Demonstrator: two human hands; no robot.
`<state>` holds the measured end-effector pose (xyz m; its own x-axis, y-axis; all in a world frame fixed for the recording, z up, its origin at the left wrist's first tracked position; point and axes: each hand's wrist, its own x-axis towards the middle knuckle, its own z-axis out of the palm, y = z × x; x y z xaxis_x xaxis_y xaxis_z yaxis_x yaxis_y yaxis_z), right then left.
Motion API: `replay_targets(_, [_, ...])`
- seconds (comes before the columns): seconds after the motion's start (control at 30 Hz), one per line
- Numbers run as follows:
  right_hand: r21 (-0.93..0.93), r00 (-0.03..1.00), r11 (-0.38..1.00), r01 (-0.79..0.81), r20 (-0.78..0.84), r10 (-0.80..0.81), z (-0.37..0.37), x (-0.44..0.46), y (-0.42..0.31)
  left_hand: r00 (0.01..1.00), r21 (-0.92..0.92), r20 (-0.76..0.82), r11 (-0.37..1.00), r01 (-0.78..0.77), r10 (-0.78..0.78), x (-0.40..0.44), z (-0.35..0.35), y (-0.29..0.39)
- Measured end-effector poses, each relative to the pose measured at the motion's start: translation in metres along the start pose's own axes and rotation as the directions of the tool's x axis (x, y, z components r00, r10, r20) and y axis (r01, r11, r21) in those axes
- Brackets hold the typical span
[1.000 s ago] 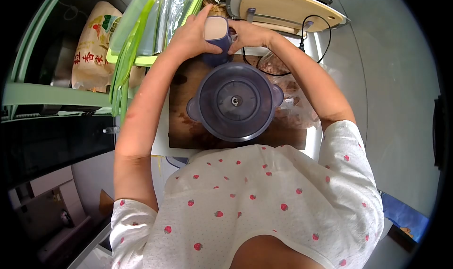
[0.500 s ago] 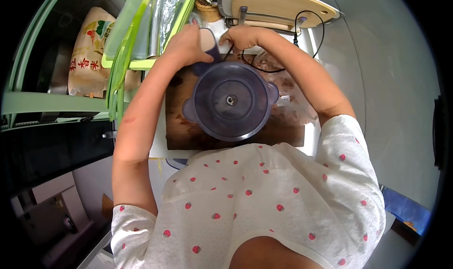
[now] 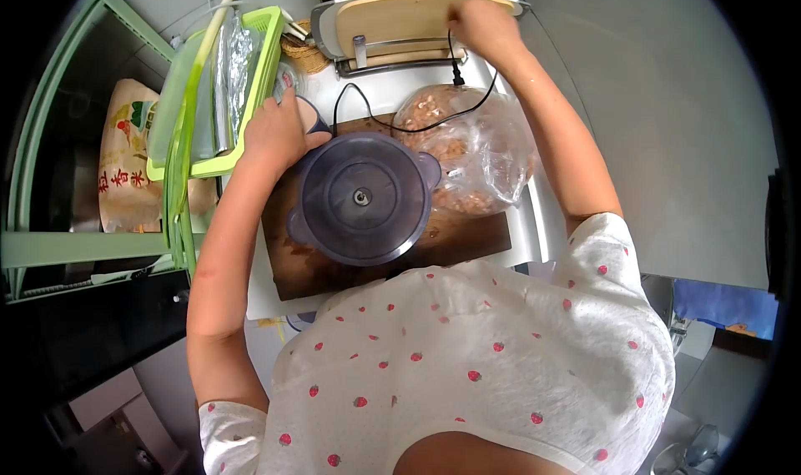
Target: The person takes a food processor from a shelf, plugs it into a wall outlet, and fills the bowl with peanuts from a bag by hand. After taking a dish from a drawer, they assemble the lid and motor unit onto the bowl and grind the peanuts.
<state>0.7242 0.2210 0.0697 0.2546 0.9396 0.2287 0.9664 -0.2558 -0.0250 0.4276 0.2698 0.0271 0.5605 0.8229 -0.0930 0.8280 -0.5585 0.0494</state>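
A see-through purple-grey bowl (image 3: 363,200) with two side handles and a metal spindle in its middle stands on a dark wooden board (image 3: 467,235). Behind it is a dark column with a pale top (image 3: 310,115), apparently part of the same appliance. My left hand (image 3: 278,131) curls round the column's left side, thumb at its front. Up at the back right, my right hand (image 3: 486,31) is closed on a black power cord (image 3: 380,125), whose plug (image 3: 458,75) dangles below. Its fingertips are partly hidden.
A clear plastic bag of small pinkish-brown pieces (image 3: 467,154) lies right of the bowl. Behind stands a rack with a pale cutting board (image 3: 409,23). On the left are a green basket (image 3: 271,62) with long green stalks (image 3: 185,133) and a printed sack (image 3: 125,154).
My right hand has moved up and right from beside the column, lifting the cord and plug. The view has shifted, and the bag now shows fully. My left hand stays at the column.
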Motion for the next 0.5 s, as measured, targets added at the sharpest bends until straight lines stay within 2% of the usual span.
replay_targets(0.03, [-0.056,0.989,0.989,-0.140,-0.050,0.137,-0.004,-0.002,0.011,0.999,0.029,-0.046,0.999,-0.018,0.019,0.001,0.002,0.000])
replay_targets(0.07, [-0.060,0.988,0.988,-0.144,-0.060,0.141,-0.007,-0.004,0.020,0.998,0.029,-0.056,0.999,-0.024,0.025,0.002,0.004,-0.003])
replay_targets(0.13, [-0.041,0.919,0.923,-0.384,-0.120,0.377,-0.004,-0.010,0.038,0.926,0.059,-0.337,0.985,-0.162,0.172,0.005,0.012,-0.008])
replay_targets(0.17, [-0.037,0.917,0.922,-0.386,-0.128,0.378,0.014,-0.009,0.055,0.923,0.064,-0.344,0.985,-0.163,0.175,0.011,0.015,-0.007])
replay_targets(0.2, [0.075,0.904,0.902,-0.425,-0.008,0.427,0.042,-0.002,0.075,0.907,-0.163,-0.390,0.958,-0.234,0.155,0.020,0.015,-0.003])
replay_targets(0.23, [0.180,0.883,0.865,-0.468,0.115,0.454,0.060,0.003,0.086,0.893,-0.375,-0.432,0.875,-0.307,0.128,0.026,0.012,0.002])
replay_targets(0.27, [0.346,0.890,0.821,-0.455,0.149,0.431,0.064,-0.001,0.087,0.915,-0.547,-0.394,0.780,-0.305,0.082,0.019,-0.002,0.021])
replay_targets(0.3, [0.501,0.900,0.751,-0.430,0.175,0.399,0.063,-0.006,0.085,0.909,-0.540,-0.407,0.780,-0.316,0.087,0.024,-0.003,0.032])
replay_targets(0.37, [0.735,0.921,0.577,-0.356,0.174,0.348,0.029,-0.023,0.050,0.971,-0.901,-0.128,0.386,-0.199,0.201,0.035,0.001,0.048])
replay_targets(0.43, [0.857,0.970,0.501,-0.117,-0.010,0.245,0.002,-0.038,0.018,0.965,-0.978,0.100,0.203,0.051,0.240,0.030,-0.023,0.072])
replay_targets(0.47, [0.848,0.981,0.528,-0.050,-0.057,0.184,-0.013,-0.049,0.001,0.940,-0.988,0.153,0.057,0.142,0.304,0.031,-0.029,0.081])
replay_targets(0.5, [0.834,0.987,0.552,0.021,-0.105,0.121,-0.026,-0.061,-0.014,0.941,-0.991,0.135,0.064,0.121,0.310,0.034,-0.036,0.088])
